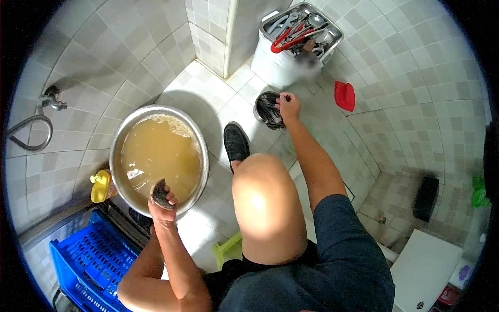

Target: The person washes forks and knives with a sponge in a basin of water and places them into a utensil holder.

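Note:
A wide metal basin (204, 171) of cloudy yellow-brown water stands at the left, with foam along its upper right edge. Over its near rim, my left hand (163, 202) is closed around a dark scouring pad (160, 192). My right hand (289, 108) reaches forward to a round metal pot (258, 115) filled with dark utensils (269, 110). Its fingers are closed at the pot's right edge, and what they hold is too small to name.
A white bin (267, 67) carries a metal tray (334, 35) of utensils and red-handled tools. Near the basin are a yellow bottle (102, 186), a blue crate (99, 255) and a wall tap (52, 101). A red dustpan-like object (344, 96) is at the right.

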The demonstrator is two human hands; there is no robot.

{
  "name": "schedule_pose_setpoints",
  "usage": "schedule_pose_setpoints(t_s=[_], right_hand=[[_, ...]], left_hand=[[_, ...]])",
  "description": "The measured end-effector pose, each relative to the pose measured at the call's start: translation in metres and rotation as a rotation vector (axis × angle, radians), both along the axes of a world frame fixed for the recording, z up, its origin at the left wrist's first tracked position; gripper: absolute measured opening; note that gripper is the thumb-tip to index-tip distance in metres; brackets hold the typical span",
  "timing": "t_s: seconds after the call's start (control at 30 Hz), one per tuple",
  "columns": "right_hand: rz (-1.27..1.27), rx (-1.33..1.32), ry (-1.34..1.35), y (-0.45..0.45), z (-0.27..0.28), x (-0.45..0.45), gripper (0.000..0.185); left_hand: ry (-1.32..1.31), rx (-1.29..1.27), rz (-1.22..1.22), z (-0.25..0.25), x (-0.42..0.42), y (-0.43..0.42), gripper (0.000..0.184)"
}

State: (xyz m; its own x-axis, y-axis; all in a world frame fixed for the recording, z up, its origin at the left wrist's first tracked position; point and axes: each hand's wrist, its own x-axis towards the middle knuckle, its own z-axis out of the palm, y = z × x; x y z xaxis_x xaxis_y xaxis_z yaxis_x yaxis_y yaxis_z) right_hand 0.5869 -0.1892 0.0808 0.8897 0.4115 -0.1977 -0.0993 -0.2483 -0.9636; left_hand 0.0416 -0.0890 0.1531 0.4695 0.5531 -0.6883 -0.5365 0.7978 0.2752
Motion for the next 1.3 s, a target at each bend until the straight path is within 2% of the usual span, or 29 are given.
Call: schedule_pose_setpoints(t_s=[0.13,0.2,0.23,0.3,0.33,0.4,0.5,0.63,0.7,0.77,0.83,0.9,0.93,1.0,1.13,1.17,1.2,1.23,1.3], right_hand=[[-0.050,0.004,-0.007,-0.007,-0.019,0.009,0.012],[0.063,-0.267,-0.310,-0.012,-0.027,0.017,0.015],[0.060,-0.267,-0.306,-0.014,-0.023,0.015,0.015],[0.143,-0.466,-0.662,-0.018,-0.004,0.009,0.017],[0.140,-0.467,-0.659,-0.017,0.006,0.007,0.017],[0.278,-0.718,-0.610,-0.016,0.019,0.004,0.019],[0.349,-0.791,-0.571,-0.015,0.024,0.000,0.022],[0.461,-0.840,-0.635,-0.018,0.030,0.001,0.026],[0.519,-0.747,-0.561,-0.023,0.040,0.002,0.032],[0.533,-0.777,-0.570,-0.027,0.074,-0.008,0.032],[0.552,-0.807,-0.576,-0.028,0.085,-0.009,0.033],[0.522,-0.817,-0.974,-0.026,0.085,-0.006,0.023],[0.528,-0.816,-0.974,-0.018,0.094,-0.010,0.023],[0.720,-0.853,-0.782,-0.003,0.107,-0.014,0.013],[0.870,-0.905,-0.785,0.024,0.038,0.009,0.012],[1.030,-0.997,-0.824,0.026,0.016,0.020,0.015],[1.193,-1.089,-0.860,0.032,0.016,0.016,0.019],[1.207,-1.087,-0.859,0.037,0.016,0.013,0.019],[1.340,-1.316,-0.860,0.042,0.020,0.009,0.037]], left_hand=[[0.028,-0.020,-0.005,-0.002,0.004,-0.002,0.042],[0.022,-0.008,-0.010,-0.002,0.005,-0.003,0.043],[0.026,-0.008,-0.014,-0.001,0.006,-0.004,0.043],[0.000,-0.031,-0.008,0.002,0.007,-0.005,0.041],[0.003,-0.031,-0.011,0.001,0.006,-0.005,0.041],[0.001,-0.017,-0.020,0.001,0.005,-0.006,0.040],[0.056,-0.047,-0.034,0.003,0.006,-0.009,0.037],[0.059,-0.017,-0.046,0.002,0.006,-0.014,0.036],[0.043,-0.024,-0.050,0.004,0.006,-0.016,0.037],[0.060,-0.032,-0.042,0.002,0.005,-0.016,0.037],[0.081,-0.042,-0.030,0.002,0.007,-0.016,0.037],[0.075,-0.042,-0.041,0.002,0.010,-0.016,0.037],[0.079,-0.036,-0.047,0.001,0.011,-0.016,0.037],[0.063,-0.050,-0.034,0.002,0.016,-0.016,0.036],[0.053,-0.051,-0.026,-0.003,0.015,-0.016,0.038],[0.037,-0.051,-0.038,-0.006,0.011,-0.015,0.041],[0.060,-0.046,-0.033,-0.007,0.011,-0.015,0.041],[0.066,-0.052,-0.023,-0.007,0.010,-0.014,0.041],[0.058,-0.033,-0.014,-0.006,0.010,-0.011,0.041]])
